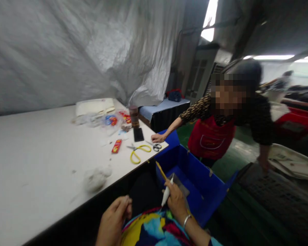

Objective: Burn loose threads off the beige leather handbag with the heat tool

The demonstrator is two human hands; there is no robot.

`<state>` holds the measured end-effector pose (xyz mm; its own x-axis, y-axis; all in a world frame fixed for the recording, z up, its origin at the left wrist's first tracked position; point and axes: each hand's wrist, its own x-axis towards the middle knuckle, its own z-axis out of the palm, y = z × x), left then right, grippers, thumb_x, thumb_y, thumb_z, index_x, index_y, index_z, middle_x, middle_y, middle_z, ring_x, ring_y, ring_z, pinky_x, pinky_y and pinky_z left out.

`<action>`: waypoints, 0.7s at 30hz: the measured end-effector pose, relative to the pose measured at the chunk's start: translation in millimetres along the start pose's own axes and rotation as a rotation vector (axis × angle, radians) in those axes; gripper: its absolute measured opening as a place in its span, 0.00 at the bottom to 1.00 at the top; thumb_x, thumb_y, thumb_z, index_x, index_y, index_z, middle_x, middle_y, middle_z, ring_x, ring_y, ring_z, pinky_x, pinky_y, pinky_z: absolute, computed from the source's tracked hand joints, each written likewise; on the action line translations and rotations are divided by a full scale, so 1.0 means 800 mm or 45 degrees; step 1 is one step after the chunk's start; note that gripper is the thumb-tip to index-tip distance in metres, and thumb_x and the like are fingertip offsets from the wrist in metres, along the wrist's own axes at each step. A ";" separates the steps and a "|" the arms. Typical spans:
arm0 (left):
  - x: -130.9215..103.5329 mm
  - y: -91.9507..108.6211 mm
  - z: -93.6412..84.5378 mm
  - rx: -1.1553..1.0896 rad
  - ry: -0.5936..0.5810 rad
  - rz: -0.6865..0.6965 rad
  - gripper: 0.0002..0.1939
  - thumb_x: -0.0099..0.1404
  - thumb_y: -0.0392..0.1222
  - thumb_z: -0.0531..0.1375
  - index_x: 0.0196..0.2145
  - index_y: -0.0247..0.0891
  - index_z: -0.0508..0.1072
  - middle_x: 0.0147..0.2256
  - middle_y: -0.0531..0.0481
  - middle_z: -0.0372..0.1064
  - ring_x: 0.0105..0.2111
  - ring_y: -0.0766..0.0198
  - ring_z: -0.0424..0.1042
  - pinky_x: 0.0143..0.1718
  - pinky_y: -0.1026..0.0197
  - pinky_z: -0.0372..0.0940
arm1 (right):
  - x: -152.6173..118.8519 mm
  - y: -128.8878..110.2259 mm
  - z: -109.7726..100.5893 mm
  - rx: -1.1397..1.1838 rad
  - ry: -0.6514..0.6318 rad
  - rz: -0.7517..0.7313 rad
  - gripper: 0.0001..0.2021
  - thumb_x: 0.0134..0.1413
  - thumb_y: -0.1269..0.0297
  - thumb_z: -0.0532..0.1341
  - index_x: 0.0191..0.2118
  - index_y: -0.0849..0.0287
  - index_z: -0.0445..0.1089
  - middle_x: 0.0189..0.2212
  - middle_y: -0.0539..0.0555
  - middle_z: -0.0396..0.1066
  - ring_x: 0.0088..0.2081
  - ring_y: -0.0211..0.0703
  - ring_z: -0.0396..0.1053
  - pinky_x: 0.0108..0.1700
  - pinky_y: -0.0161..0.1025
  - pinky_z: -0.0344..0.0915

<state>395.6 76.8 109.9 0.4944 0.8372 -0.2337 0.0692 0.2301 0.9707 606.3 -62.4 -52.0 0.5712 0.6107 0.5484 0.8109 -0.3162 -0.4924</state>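
Observation:
My right hand (176, 202) is closed around a slim white tapered tool (166, 195), slightly blurred, its kind unclear. It is over the near side of an open blue box (195, 171) with a yellowish near edge. In front of my patterned clothing (154, 230), my left hand (115, 215) has its fingers curled and pressed together; whatever they may hold is hidden. On the white table (41, 171) lie yellow-handled scissors (137, 152), small black-handled scissors (157, 147), a red packet (116, 146) and a blurred whitish clump (96, 178).
Across the box, a co-worker in a red apron (212, 136) leans in, one hand (158, 137) on the table corner. A black phone (138, 134), a brown cup (133, 116) and plastic bags (107, 119) stand farther back. Silvery sheeting (79, 51) hangs behind.

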 end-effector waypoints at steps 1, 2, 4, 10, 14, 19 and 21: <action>0.000 -0.003 0.000 -0.085 0.008 0.013 0.25 0.55 0.64 0.72 0.24 0.38 0.75 0.22 0.52 0.66 0.25 0.63 0.65 0.27 0.62 0.62 | 0.000 0.001 -0.003 0.016 -0.044 -0.005 0.17 0.64 0.73 0.56 0.55 0.57 0.71 0.52 0.62 0.78 0.54 0.53 0.77 0.57 0.49 0.74; 0.000 -0.005 0.000 -0.170 0.006 0.017 0.23 0.56 0.62 0.72 0.27 0.37 0.78 0.23 0.52 0.67 0.25 0.64 0.65 0.28 0.64 0.62 | 0.000 0.003 -0.004 0.027 -0.080 -0.008 0.16 0.65 0.72 0.56 0.55 0.58 0.71 0.53 0.63 0.77 0.55 0.55 0.77 0.58 0.51 0.74; 0.001 -0.008 0.001 -0.321 -0.021 -0.012 0.21 0.56 0.57 0.73 0.32 0.35 0.80 0.25 0.51 0.71 0.26 0.65 0.68 0.31 0.65 0.64 | 0.000 0.008 -0.002 0.025 -0.133 0.009 0.14 0.67 0.67 0.57 0.55 0.58 0.71 0.55 0.64 0.76 0.56 0.57 0.76 0.58 0.54 0.73; 0.000 -0.011 0.001 -0.477 -0.016 -0.025 0.18 0.56 0.49 0.75 0.39 0.34 0.83 0.32 0.45 0.79 0.31 0.62 0.76 0.39 0.63 0.71 | -0.002 0.012 -0.005 0.007 -0.212 0.025 0.14 0.70 0.60 0.56 0.56 0.56 0.70 0.56 0.61 0.75 0.57 0.58 0.75 0.56 0.54 0.73; 0.002 -0.014 -0.002 -0.467 -0.019 0.005 0.15 0.57 0.44 0.73 0.41 0.34 0.84 0.39 0.41 0.81 0.35 0.61 0.78 0.42 0.61 0.72 | -0.002 0.012 -0.006 -0.027 -0.219 0.012 0.14 0.71 0.61 0.56 0.56 0.56 0.70 0.57 0.60 0.75 0.57 0.58 0.74 0.55 0.52 0.72; 0.003 -0.016 -0.005 -0.409 -0.039 0.066 0.17 0.58 0.43 0.73 0.45 0.36 0.85 0.48 0.40 0.80 0.44 0.56 0.77 0.44 0.60 0.72 | -0.003 0.015 -0.003 -0.053 -0.230 0.002 0.14 0.71 0.59 0.56 0.56 0.56 0.70 0.57 0.61 0.75 0.57 0.59 0.74 0.56 0.53 0.72; 0.003 -0.015 -0.004 -0.435 -0.032 0.064 0.18 0.57 0.43 0.74 0.45 0.37 0.85 0.51 0.40 0.78 0.46 0.55 0.77 0.44 0.61 0.73 | -0.003 0.015 -0.003 -0.052 -0.230 0.002 0.15 0.72 0.58 0.55 0.56 0.57 0.70 0.57 0.61 0.75 0.57 0.59 0.74 0.57 0.54 0.71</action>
<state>392.7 77.5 97.3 0.5112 0.8403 -0.1807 -0.2475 0.3452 0.9053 615.1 -69.4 -57.5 0.5431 0.7296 0.4157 0.8168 -0.3441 -0.4631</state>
